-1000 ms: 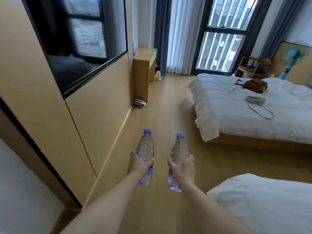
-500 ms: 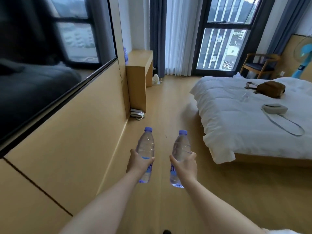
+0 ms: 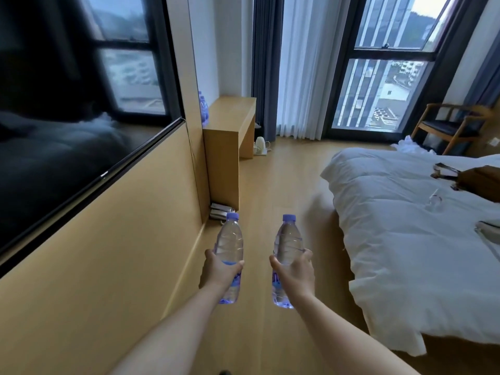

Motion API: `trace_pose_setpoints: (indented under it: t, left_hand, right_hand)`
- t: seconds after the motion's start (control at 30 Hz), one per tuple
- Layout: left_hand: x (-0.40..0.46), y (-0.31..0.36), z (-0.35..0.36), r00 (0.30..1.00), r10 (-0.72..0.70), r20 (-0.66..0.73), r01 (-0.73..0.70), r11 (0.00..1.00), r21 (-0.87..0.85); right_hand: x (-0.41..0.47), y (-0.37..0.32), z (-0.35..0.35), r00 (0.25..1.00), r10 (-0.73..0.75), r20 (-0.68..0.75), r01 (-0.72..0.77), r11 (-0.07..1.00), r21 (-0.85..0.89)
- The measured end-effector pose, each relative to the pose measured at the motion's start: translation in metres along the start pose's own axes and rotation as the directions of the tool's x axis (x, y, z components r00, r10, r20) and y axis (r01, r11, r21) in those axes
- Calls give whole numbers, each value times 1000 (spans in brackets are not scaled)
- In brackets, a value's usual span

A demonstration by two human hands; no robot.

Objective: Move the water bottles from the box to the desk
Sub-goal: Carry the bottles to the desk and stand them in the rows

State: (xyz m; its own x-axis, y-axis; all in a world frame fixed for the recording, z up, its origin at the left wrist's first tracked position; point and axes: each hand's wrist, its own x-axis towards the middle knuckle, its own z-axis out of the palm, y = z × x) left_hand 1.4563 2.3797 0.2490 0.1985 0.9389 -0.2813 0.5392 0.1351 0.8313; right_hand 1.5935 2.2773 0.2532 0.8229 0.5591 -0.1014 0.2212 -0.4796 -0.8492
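My left hand (image 3: 219, 272) grips a clear water bottle (image 3: 230, 239) with a purple cap, held upright in front of me. My right hand (image 3: 295, 274) grips a second, similar water bottle (image 3: 287, 244), also upright. Both hang above the wooden floor. The wooden desk (image 3: 230, 117) stands ahead on the left against the wall, by the window. More purple-capped bottles (image 3: 203, 109) stand at the desk's wall side, partly hidden by the wall edge. The box is not in view.
A dark wall-mounted TV (image 3: 67, 117) runs along the left wall. A phone (image 3: 219, 211) lies on the floor at the desk's near end, a white kettle (image 3: 259, 144) beyond it. A white bed (image 3: 411, 239) fills the right, with a brown bag (image 3: 479, 182). A wooden chair (image 3: 449, 125) stands by the window.
I have walked forward along the left wall; the desk and bed are nearer. Both hands still hold their bottles upright in about the same pose.
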Motion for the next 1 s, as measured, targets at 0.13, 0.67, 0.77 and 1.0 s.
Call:
trace_pose_setpoints:
  t: [0.13, 0.67, 0.77, 1.0]
  left_hand:
    - [101, 37, 24, 1000, 15, 21, -16, 1000, 15]
    - [434, 230, 134, 972, 139, 190, -138, 990, -18]
    - [493, 255, 164, 978, 123, 171, -113, 991, -67]
    - [633, 339, 214, 988, 73, 137, -49, 984, -170]
  right_hand:
    - [96, -19, 35, 1000, -13, -5, 13, 1000, -16]
    - [448, -124, 97, 997, 3, -75, -2, 1000, 13]
    - [524, -129, 111, 997, 0, -74, 2, 1000, 28]
    - [709, -176, 143, 999, -39, 5, 39, 999, 16]
